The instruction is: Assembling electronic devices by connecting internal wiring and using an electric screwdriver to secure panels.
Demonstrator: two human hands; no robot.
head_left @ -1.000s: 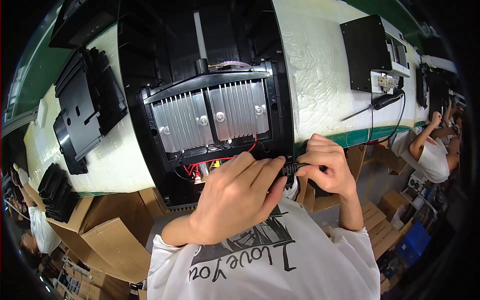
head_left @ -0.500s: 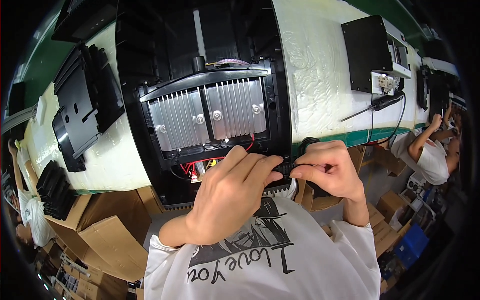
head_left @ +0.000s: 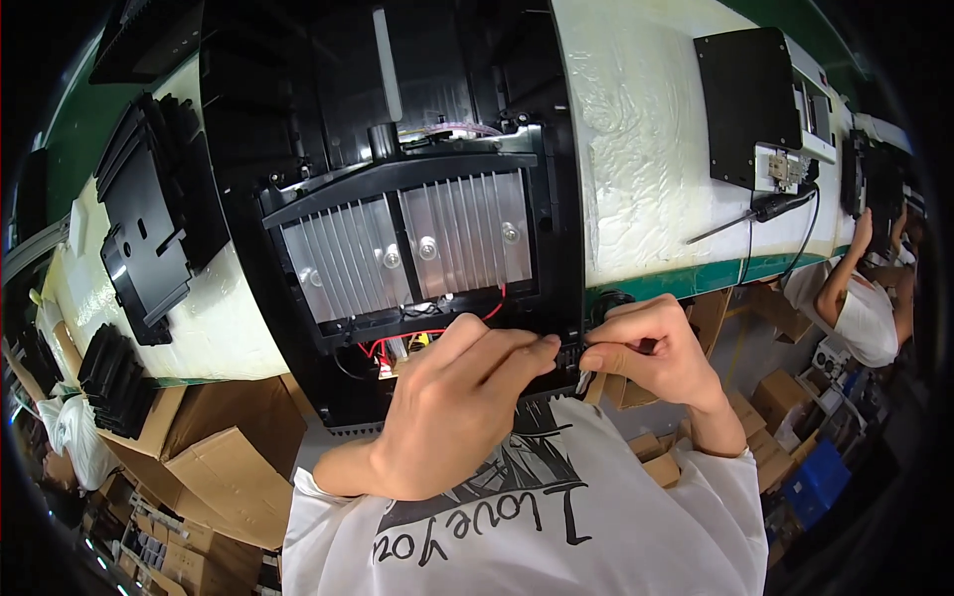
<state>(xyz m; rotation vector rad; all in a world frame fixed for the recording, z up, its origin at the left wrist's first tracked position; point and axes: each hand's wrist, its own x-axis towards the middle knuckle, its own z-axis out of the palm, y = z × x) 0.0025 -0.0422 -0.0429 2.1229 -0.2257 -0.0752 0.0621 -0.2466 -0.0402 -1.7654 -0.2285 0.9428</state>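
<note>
A large black plastic housing (head_left: pixel 234 199) lies in front of me, with two finned silver heat sinks (head_left: pixel 467 233) side by side under a black frame. At its near right corner, my left hand (head_left: pixel 447 407) has thumb and fingers pinched together on a small black ribbed cable piece (head_left: pixel 569 355). My right hand (head_left: pixel 651 348) is closed with curled fingers on the black cable beside that piece; most of what it grips is hidden. Black cable loops (head_left: pixel 608 301) show just behind it. Red wires (head_left: pixel 373 348) run below the heat sinks, partly covered by my left hand.
To the right on the white-covered bench (head_left: pixel 636 129) are a black-and-white machine (head_left: pixel 750 109) and a corded electric screwdriver (head_left: pixel 770 207). Black plastic parts (head_left: pixel 149 228) lie at left. Open cardboard boxes (head_left: pixel 234 477) stand below the bench, and other people (head_left: pixel 870 313) sit nearby.
My view has shifted a little. Both hands sit slightly lower, still together at the housing's near right corner, and less of the black cable piece shows between the fingertips.
</note>
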